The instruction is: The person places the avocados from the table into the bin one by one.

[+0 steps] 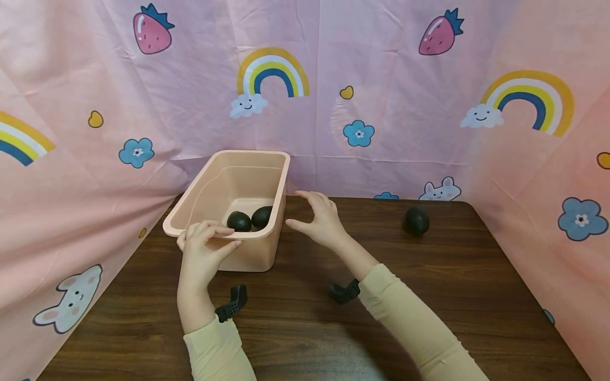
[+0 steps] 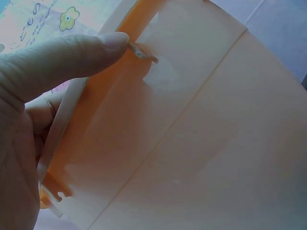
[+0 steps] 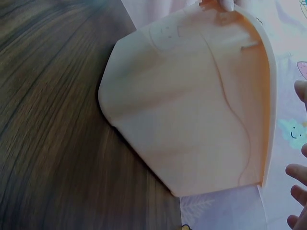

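A peach-coloured plastic bin [image 1: 252, 254] stands on the left side of the table, with two dark avocados [image 1: 239, 221] inside near its front wall. My left hand [image 1: 197, 256] grips the bin's front rim, thumb outside below the lip and fingers over the top. In the left wrist view the thumb [image 2: 91, 55] presses close under the rim. My right hand [image 1: 321, 222] is held just right of the bin, thumb and fingers spread apart with nothing between them. Its fingertips [image 3: 298, 172] show at the edge of the right wrist view, beside the bin's rim.
Another dark avocado [image 1: 416, 221] lies at the back right of the brown wooden table [image 1: 305, 338]. Patterned pink and lilac cloth [image 1: 324, 63] hangs behind the table and along both sides. Black wrist devices [image 1: 232, 303] stick out from both sleeves.
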Action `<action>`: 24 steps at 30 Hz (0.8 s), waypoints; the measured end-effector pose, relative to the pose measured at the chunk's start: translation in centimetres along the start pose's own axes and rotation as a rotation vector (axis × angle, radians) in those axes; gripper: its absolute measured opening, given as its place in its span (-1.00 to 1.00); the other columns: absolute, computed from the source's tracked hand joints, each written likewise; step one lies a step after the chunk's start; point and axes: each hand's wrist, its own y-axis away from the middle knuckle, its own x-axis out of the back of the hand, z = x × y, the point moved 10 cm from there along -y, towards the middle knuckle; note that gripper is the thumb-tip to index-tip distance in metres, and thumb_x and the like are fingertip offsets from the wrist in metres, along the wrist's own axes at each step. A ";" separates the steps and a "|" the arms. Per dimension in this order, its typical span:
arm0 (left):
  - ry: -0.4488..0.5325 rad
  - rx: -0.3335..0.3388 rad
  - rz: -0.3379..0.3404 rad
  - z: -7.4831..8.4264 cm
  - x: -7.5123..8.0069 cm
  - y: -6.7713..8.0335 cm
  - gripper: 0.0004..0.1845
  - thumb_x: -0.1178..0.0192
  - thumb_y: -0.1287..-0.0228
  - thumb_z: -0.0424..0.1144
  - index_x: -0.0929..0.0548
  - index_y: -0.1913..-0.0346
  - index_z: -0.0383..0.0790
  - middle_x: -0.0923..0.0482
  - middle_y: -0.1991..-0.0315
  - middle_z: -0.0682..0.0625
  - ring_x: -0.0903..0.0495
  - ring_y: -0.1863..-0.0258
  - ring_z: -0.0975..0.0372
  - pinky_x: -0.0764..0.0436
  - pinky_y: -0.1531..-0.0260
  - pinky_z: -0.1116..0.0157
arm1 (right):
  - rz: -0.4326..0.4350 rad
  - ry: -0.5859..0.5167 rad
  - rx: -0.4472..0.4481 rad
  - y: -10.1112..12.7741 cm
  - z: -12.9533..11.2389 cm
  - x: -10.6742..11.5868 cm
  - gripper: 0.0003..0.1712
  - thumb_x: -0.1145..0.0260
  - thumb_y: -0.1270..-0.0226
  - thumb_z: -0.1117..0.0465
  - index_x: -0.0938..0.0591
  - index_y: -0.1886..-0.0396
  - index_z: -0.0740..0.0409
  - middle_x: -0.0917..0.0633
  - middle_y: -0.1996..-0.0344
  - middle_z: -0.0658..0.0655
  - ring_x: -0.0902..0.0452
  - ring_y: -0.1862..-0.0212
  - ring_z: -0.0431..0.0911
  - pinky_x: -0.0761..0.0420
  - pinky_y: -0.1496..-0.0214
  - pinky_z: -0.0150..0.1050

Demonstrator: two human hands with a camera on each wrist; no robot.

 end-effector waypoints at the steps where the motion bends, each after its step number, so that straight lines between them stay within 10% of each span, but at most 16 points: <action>1: 0.001 0.002 -0.001 0.0 0.0 0.0 -0.72 -0.56 0.22 -0.40 -0.74 0.34 -0.21 -0.60 0.30 0.02 -0.32 0.12 0.21 0.18 -0.13 0.14 | 0.002 0.002 -0.002 0.1 0.2 0.1 -0.17 -0.42 -0.12 -0.15 -0.38 -0.35 0.02 -0.45 -0.25 0.05 -0.16 -0.34 -0.03 -0.02 -0.32 0.07; 24: 0.011 0.010 -0.005 0.0 0.1 0.1 -0.71 -0.56 0.22 -0.43 -0.74 0.33 -0.23 -0.59 0.29 0.02 -0.31 0.11 0.22 0.19 -0.15 0.14 | 0.019 0.061 -0.083 1.6 4.4 1.9 -0.08 -0.40 -0.08 -0.25 -0.32 -0.38 -0.03 -0.41 -0.29 0.02 -0.10 -0.36 -0.03 0.08 -0.34 0.11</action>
